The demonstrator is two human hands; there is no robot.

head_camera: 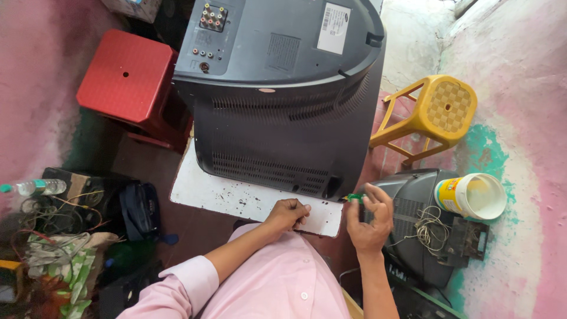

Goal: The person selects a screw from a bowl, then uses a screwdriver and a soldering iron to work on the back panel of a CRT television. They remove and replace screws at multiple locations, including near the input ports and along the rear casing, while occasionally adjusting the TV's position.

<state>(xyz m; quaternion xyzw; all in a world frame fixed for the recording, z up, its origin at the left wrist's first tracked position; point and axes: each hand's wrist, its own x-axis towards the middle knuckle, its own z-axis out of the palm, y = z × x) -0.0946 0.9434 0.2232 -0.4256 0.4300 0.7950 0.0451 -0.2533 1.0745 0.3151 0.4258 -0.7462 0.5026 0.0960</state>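
Observation:
A large dark grey tube television (pixel 283 88) stands with its vented back facing me on a white board (pixel 212 192). My left hand (pixel 287 214) rests on the board's near edge, fingers curled, just below the television's bottom rim. My right hand (pixel 371 218) is raised at the television's lower right corner and pinches a small green-handled tool (pixel 355 198) between thumb and fingers. My pink shirt sleeves fill the bottom of the view.
A red plastic stool (pixel 125 77) stands at the upper left and a yellow stool (pixel 440 112) at the right. A smaller grey television (pixel 413 218) carries coiled wire and a white tub (pixel 472 195). Tangled cables, a bottle and a dark bag lie at the left.

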